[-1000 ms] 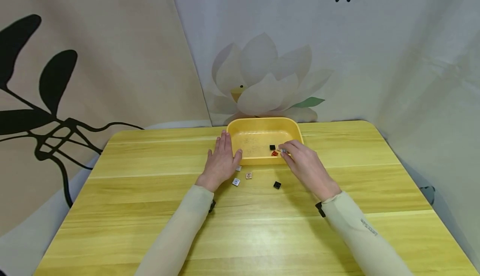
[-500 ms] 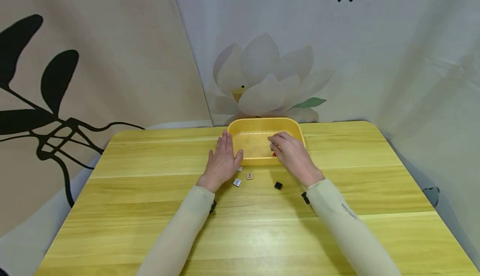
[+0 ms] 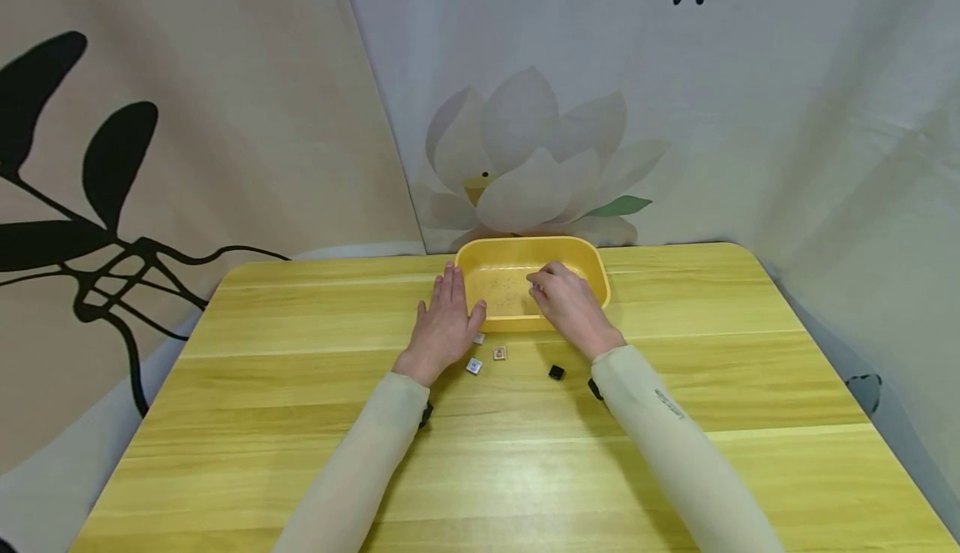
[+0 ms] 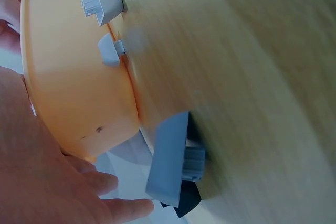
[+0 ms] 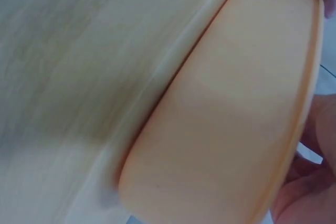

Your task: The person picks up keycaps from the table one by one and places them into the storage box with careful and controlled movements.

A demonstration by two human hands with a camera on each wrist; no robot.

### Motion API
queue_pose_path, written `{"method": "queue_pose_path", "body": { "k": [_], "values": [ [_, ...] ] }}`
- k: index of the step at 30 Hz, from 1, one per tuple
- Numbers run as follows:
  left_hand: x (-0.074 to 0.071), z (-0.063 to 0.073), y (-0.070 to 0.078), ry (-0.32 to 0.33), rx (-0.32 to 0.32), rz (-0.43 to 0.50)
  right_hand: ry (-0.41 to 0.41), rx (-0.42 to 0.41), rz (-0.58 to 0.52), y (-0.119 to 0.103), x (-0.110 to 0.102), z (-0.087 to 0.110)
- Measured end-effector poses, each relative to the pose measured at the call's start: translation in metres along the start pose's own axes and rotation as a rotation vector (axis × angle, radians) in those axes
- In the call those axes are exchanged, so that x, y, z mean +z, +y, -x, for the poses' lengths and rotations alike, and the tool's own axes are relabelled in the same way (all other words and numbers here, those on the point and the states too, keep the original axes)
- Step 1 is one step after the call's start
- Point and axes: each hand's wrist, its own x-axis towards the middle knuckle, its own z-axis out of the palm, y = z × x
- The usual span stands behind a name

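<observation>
My left hand lies with its fingers straight along the left side of a yellow plastic tray, its thumb near the front left corner. My right hand reaches over the tray's front wall. Its thumb and fingertips pinch a small, pale keycap, mostly covered by the fingers. In front of the tray lie two light keycaps, a pinkish one and a black one. In the left wrist view, a grey keycap shows its stem close up. The right wrist view holds mostly the tray's outer wall.
The tray stands at the back edge of a wooden table. Behind it hangs a printed cloth with plant and flower patterns. The right hand blocks the view of the tray's right part.
My right hand has moved left inside the tray from its right side, still pinching the small keycap. It now covers the black and red keycaps seen there before. The left hand stays put.
</observation>
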Motion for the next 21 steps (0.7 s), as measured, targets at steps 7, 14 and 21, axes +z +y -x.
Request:
{"method": "queue_pose_path", "body": {
  "k": [7, 14, 21],
  "values": [
    [0.001, 0.0, 0.0, 0.003, 0.0, -0.004, -0.053, 0.035, 0.019, 0.001, 0.005, -0.009],
    [0.001, -0.001, 0.0, 0.012, 0.005, -0.01, -0.114, 0.064, 0.063, 0.001, 0.006, -0.017],
    [0.0, -0.001, -0.001, 0.009, 0.0, -0.013, -0.095, 0.109, 0.036, 0.001, 0.004, -0.014]
  ]
}}
